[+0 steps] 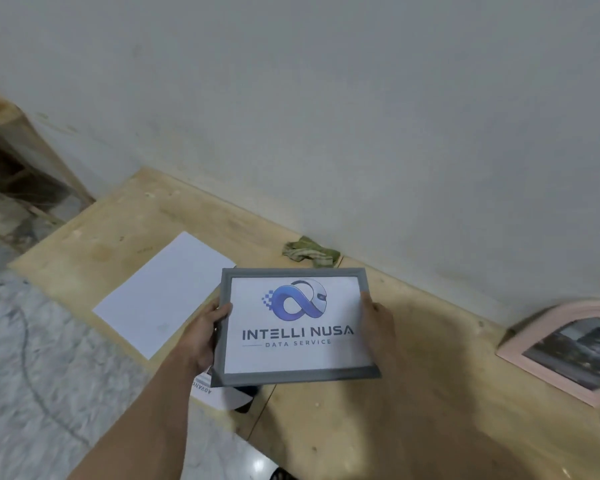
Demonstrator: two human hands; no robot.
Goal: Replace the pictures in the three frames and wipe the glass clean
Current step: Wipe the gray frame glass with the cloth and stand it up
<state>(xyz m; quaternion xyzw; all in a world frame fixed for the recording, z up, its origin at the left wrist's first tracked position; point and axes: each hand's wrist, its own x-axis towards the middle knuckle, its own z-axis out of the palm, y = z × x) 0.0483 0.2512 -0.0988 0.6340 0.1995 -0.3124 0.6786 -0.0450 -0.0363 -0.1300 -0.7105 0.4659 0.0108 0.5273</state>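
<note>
I hold a grey picture frame [293, 375] face up above a low wooden board [343, 427]. It shows a white print with a blue loop logo and the words INTELLI NUSA DATA SERVICE. My left hand [210, 332] grips the frame's left edge, thumb on the front. My right hand [378, 327] grips its right edge, thumb on the glass. A pink frame [541, 372] with a dark photo lies on the board at the right. A crumpled green cloth [310, 252] lies by the wall behind the grey frame.
A blank white sheet [160, 292] lies on the board to the left. Another printed sheet [219, 396] pokes out under the grey frame. A pale wall rises behind the board. Marbled floor [32, 358] lies to the left, with a wooden shelf unit [11, 116] at far left.
</note>
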